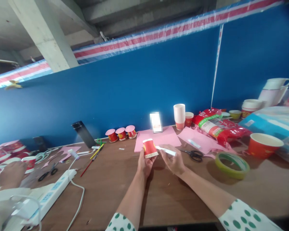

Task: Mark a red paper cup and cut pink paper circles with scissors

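Observation:
My left hand is closed around a small red paper cup, held upside down above the brown table. My right hand grips a white glue stick or marker whose tip points at the cup's side. Both hands hover just in front of a pink paper sheet. Black scissors lie just right of my right hand.
Three upturned red cups stand behind. White stacked cups, a red packet, a green tape roll and a red bowl-like cup sit right. A power strip and another person's hand are left.

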